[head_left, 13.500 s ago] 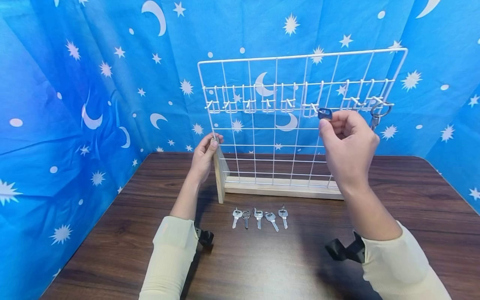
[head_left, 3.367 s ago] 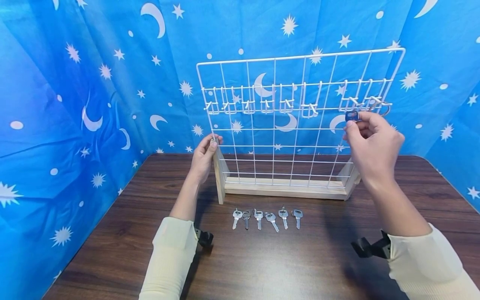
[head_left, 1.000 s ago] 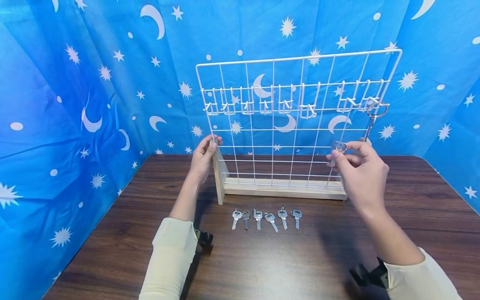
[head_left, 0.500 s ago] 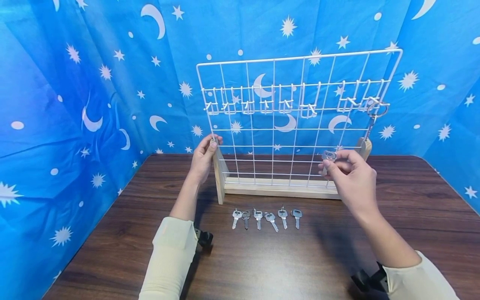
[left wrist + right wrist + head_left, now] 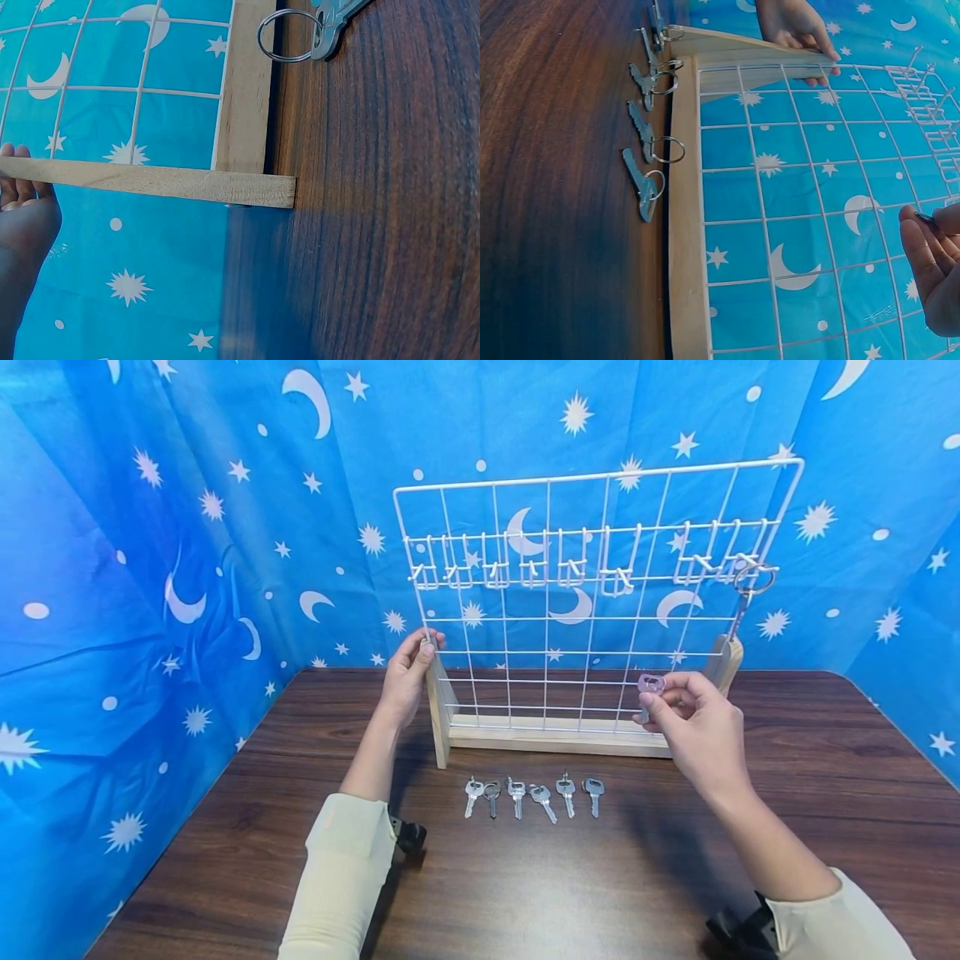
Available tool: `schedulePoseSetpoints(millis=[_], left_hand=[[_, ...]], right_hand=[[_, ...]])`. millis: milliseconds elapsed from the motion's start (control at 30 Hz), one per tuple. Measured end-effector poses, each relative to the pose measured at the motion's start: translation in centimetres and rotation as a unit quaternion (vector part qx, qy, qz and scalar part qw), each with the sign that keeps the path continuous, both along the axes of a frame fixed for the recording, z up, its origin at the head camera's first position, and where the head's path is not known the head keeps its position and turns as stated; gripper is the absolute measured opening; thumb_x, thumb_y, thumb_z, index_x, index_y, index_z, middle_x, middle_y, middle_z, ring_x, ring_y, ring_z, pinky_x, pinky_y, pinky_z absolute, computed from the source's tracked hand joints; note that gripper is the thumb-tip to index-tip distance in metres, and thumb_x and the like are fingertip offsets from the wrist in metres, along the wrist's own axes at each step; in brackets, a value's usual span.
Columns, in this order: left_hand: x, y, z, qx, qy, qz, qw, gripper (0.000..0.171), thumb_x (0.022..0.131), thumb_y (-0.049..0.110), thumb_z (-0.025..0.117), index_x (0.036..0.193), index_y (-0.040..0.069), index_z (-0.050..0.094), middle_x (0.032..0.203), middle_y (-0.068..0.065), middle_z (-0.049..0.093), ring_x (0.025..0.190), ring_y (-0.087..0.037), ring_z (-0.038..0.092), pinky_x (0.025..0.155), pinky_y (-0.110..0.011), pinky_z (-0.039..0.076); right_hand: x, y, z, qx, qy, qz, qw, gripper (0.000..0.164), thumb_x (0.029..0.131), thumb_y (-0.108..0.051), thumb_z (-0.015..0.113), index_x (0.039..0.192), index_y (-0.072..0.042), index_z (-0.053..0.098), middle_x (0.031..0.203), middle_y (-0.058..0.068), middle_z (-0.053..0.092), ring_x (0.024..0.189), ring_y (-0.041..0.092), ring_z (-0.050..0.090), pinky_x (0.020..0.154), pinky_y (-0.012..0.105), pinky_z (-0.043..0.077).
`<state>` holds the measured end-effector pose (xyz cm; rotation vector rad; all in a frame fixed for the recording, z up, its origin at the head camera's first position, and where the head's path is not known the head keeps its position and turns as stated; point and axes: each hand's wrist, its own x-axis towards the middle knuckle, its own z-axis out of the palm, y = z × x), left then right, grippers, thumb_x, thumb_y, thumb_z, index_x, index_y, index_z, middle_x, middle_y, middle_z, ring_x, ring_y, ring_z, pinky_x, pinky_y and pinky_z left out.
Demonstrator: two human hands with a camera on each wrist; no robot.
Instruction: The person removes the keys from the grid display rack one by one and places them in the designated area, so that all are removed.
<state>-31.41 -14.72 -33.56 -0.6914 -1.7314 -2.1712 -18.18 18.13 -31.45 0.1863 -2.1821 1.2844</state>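
My left hand [image 5: 407,677] grips the top of the left wooden upright [image 5: 437,710] of a white wire-grid rack [image 5: 547,652]. In the left wrist view its fingers [image 5: 24,187] show behind that upright. My right hand [image 5: 705,731] pinches a key [image 5: 651,683] between thumb and fingers, in front of the rack's lower right part; the key's head sticks out. From the far-right hook another key [image 5: 738,617] hangs by its ring [image 5: 755,579]. Several silver keys [image 5: 517,797] lie in a row on the table before the rack, most with rings.
White hooks [image 5: 573,568] line the rack's upper part, with a gap right of the middle. A pale wooden base bar [image 5: 555,741] joins the uprights on the brown table [image 5: 540,893]. Behind stands a blue curtain [image 5: 225,568] with moons and stars.
Since the oldest frame, one more key lies at the row's right end. My right hand has come down and left from the right-side hooks, holding a key. The left hand has stayed put.
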Motion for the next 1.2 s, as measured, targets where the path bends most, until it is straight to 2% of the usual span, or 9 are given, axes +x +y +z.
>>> schedulePoseSetpoints(millis=[300,367,467,533,633,733,867,1000,1200], left_hand=[[0.0,0.0,0.0,-0.014,-0.003,0.006,0.9999,0.017,0.097,0.007,0.045,0.112,0.005,0.052,0.106,0.004,0.061,0.120,-0.044,0.039,0.103,-0.035,0.034],[-0.1,-0.1,-0.1,-0.014,-0.001,0.006,0.9999,0.016,0.097,0.009,0.046,0.112,0.007,0.053,0.107,0.002,0.061,0.120,-0.042,0.042,0.103,-0.036,0.034],[-0.1,-0.1,-0.1,-0.011,-0.001,0.006,0.9999,0.016,0.097,0.009,0.047,0.111,0.008,0.054,0.114,-0.014,0.058,0.118,-0.039,0.044,0.103,-0.036,0.034],[-0.1,-0.1,-0.1,-0.009,-0.001,0.006,0.9999,0.015,0.096,0.009,0.048,0.110,0.009,0.054,0.114,-0.015,0.057,0.118,-0.039,0.044,0.103,-0.036,0.034],[-0.1,-0.1,-0.1,-0.006,0.000,0.004,1.0000,0.016,0.097,0.007,0.046,0.110,0.009,0.054,0.111,-0.008,0.060,0.120,-0.047,0.037,0.103,-0.036,0.033],[0.0,-0.1,-0.1,-0.012,-0.003,0.008,0.9999,0.016,0.097,0.007,0.046,0.111,0.009,0.054,0.107,0.003,0.061,0.120,-0.044,0.039,0.103,-0.035,0.034],[0.0,-0.1,-0.1,-0.015,-0.005,0.010,0.9998,0.017,0.097,0.007,0.046,0.112,0.007,0.053,0.116,-0.016,0.056,0.121,-0.042,0.040,0.103,-0.035,0.033],[0.1,-0.1,0.0,-0.012,-0.001,0.002,0.9999,0.018,0.097,0.006,0.045,0.113,0.004,0.052,0.124,-0.036,0.041,0.122,-0.048,0.035,0.103,-0.035,0.033],[0.0,0.0,0.0,-0.008,-0.002,0.000,1.0000,0.018,0.097,0.005,0.044,0.113,0.003,0.052,0.124,-0.037,0.040,0.122,-0.048,0.035,0.103,-0.036,0.033]], right_hand=[[-0.4,0.1,-0.9,-0.026,-0.038,0.015,0.999,0.018,0.086,-0.009,0.065,0.092,0.005,0.056,0.072,0.013,0.064,0.058,0.000,0.062,0.056,0.019,0.053],[-0.4,0.3,-1.2,-0.015,-0.047,0.007,0.999,0.019,0.086,-0.012,0.066,0.090,0.003,0.057,0.070,0.011,0.064,0.057,0.000,0.061,0.055,0.017,0.052],[-0.4,0.5,-1.5,0.012,-0.061,0.001,0.998,0.020,0.086,-0.015,0.067,0.090,0.001,0.058,0.068,0.008,0.065,0.056,0.001,0.059,0.053,0.014,0.050],[-0.4,0.6,-1.6,0.025,-0.073,0.005,0.997,0.020,0.086,-0.015,0.067,0.091,0.002,0.058,0.068,0.008,0.065,0.056,0.002,0.058,0.052,0.014,0.048],[-0.4,0.8,-1.9,0.021,-0.096,0.026,0.995,0.021,0.086,-0.011,0.066,0.095,0.005,0.056,0.072,0.012,0.066,0.057,0.003,0.059,0.053,0.015,0.050],[-0.5,0.9,-2.2,0.015,-0.120,0.041,0.992,0.020,0.086,-0.008,0.066,0.096,0.006,0.055,0.073,0.014,0.066,0.057,0.005,0.060,0.054,0.018,0.052],[-0.6,1.0,-2.4,0.023,-0.143,0.044,0.988,0.019,0.086,-0.008,0.065,0.095,0.005,0.056,0.071,0.012,0.066,0.058,0.010,0.062,0.054,0.023,0.053],[-0.7,1.2,-2.6,0.035,-0.163,0.057,0.984,0.020,0.087,-0.010,0.063,0.097,0.006,0.057,0.070,0.010,0.066,0.059,0.016,0.064,0.055,0.026,0.053],[-1.0,1.3,-2.9,0.028,-0.194,0.087,0.977,0.020,0.088,-0.004,0.061,0.099,0.010,0.054,0.070,0.014,0.066,0.061,0.023,0.066,0.054,0.027,0.055]])
